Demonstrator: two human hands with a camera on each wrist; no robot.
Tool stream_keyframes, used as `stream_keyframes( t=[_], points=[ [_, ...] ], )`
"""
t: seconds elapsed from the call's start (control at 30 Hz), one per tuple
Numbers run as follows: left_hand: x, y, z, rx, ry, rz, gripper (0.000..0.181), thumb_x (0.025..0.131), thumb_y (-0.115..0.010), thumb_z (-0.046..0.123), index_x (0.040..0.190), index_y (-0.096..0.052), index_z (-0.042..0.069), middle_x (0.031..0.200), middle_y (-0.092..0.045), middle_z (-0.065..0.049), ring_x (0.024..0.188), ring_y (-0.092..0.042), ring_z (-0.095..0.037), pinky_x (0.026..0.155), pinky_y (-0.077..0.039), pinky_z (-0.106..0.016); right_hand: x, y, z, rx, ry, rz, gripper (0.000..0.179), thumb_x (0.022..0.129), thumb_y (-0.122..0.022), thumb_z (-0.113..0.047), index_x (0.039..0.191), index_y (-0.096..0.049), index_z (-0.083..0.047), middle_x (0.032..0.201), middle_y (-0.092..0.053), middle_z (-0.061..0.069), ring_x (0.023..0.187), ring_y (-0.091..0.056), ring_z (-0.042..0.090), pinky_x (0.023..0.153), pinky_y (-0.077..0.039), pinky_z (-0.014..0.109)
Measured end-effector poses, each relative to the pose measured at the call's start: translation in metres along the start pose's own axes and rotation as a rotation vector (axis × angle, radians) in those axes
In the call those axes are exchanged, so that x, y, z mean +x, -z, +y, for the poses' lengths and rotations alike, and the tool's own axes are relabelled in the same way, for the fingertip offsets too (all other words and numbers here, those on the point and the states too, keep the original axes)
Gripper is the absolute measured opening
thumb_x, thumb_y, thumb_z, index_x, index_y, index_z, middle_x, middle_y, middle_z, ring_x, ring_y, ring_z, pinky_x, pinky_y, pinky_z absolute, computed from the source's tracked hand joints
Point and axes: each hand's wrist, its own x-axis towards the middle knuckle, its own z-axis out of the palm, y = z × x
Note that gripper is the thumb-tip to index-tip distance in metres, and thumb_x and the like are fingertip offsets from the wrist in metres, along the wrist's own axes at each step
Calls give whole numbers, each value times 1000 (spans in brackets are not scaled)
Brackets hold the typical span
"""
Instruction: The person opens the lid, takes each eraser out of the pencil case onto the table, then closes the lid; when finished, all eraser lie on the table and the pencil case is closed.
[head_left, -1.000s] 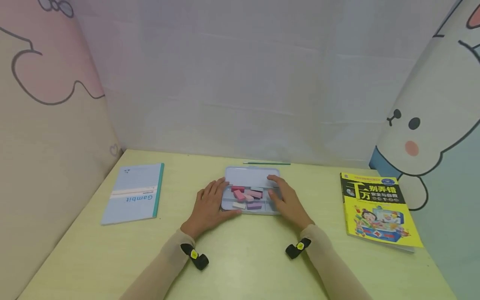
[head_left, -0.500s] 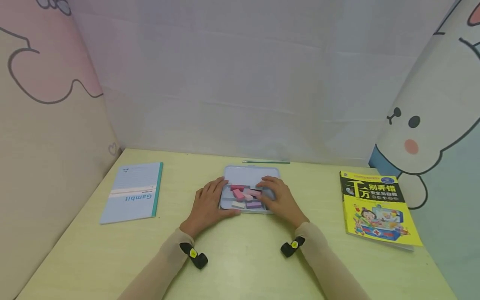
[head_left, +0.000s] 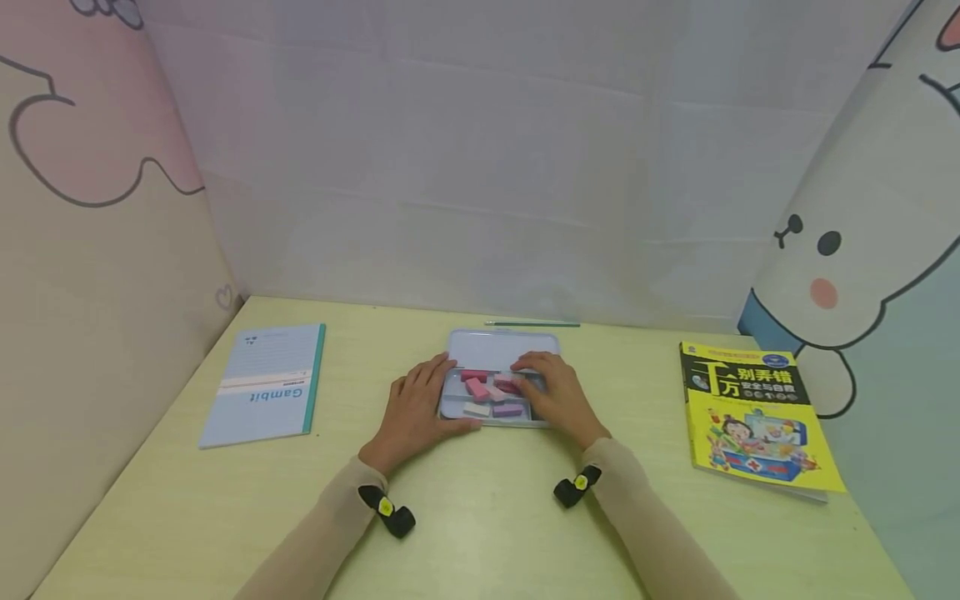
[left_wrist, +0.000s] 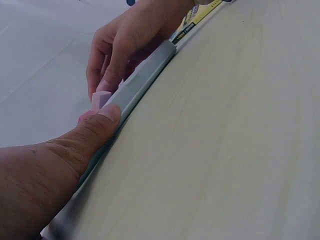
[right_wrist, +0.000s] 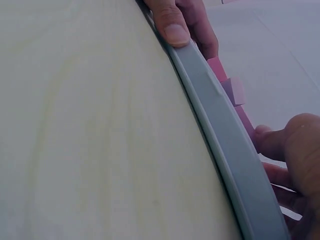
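Observation:
A shallow pale-blue case (head_left: 450,408) with its lid (head_left: 495,348) folded back lies on the table. Inside its compartments are several small blocks, among them a pink block (head_left: 477,388), a white block (head_left: 476,409) and a purple block (head_left: 507,410). My left hand (head_left: 416,412) grips the case's left side, its thumb (right_wrist: 176,34) pressed on the front edge. Over the right half of the case, my right hand (head_left: 558,400) has thumb and fingers around a light-pink block (head_left: 506,377); in the left wrist view the right fingertips (left_wrist: 102,86) are partly hidden behind the front wall.
A blue-and-white notebook (head_left: 262,383) lies at the left. A yellow-and-black book (head_left: 761,425) is at the right. Behind the case lies a green pencil (head_left: 536,324), near the table's back edge by the pale curtain (head_left: 450,167).
My right hand has moved left and inward from the case's right edge, and its thumb and fingers have closed about the light-pink block, which has shifted slightly. The left hand stays in place.

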Motion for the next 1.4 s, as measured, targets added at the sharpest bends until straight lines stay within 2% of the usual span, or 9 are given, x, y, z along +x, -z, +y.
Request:
stream_keyframes(
  t=[0.3,0.6,0.9,1.13,1.4],
  points=[
    [-1,2,2,-7,-4,12,108,82,-83,70,165,-40,16,175,-36,-8,158,-37,-38,124,-30,-66,5,-7,-4,-55,1,99,11,102,-71,-13,105,-77,-4,112,-78,16,114,-69,37,105,-52,59],
    [0,0,2,7,-5,12,109,81,-82,72,165,-40,17,176,-35,-7,159,-37,-38,123,-31,-65,4,-6,-8,-68,-57,64,11,103,-71,-14,105,-76,-5,113,-77,16,114,-67,35,107,-50,58],
    [-1,0,0,2,-3,8,110,81,-81,73,166,-38,19,176,-34,-7,160,-35,-37,124,-30,-66,-3,-4,-6,-67,-32,33,13,98,-78,-19,108,-79,-10,118,-75,13,118,-66,33,110,-50,57],
    [-1,1,1,-4,-4,11,109,81,-82,72,166,-39,18,176,-34,-7,159,-36,-38,124,-30,-66,-6,-1,-5,13,-70,67,15,95,-81,-14,108,-77,-9,118,-77,11,119,-68,32,110,-51,56],
    [-2,1,1,-2,5,-1,109,82,-82,72,167,-38,18,177,-32,-7,160,-34,-37,125,-29,-66,-9,14,3,132,-186,200,13,98,-80,-17,109,-78,-10,109,-81,10,112,-74,30,108,-54,52]
  ],
)
